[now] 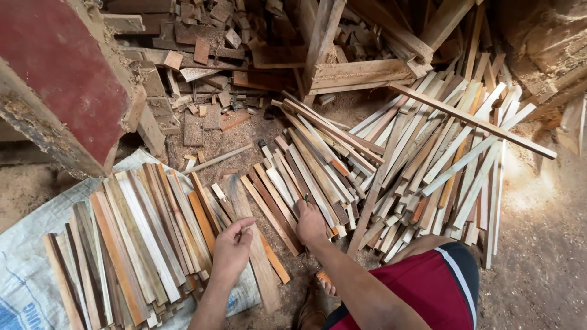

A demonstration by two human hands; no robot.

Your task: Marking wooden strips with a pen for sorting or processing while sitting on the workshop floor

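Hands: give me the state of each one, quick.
Left hand: fingers curled over the wooden strips in front of it; a firm grip cannot be told.
Right hand: closed around a thin wooden strip from the loose pile.

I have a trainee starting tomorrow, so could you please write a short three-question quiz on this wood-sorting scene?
1. True or false: the left hand rests on a wide flat board lying between two heaps of strips.
2. Multiple choice: the neat row of wooden strips on the person's left lies on A) a metal tray, B) a white woven sack, C) a red cloth.
3. Fill in: the right hand reaches into the pile of ____ slats in front of the person.

Key: 1 true; 2 B; 3 wooden.
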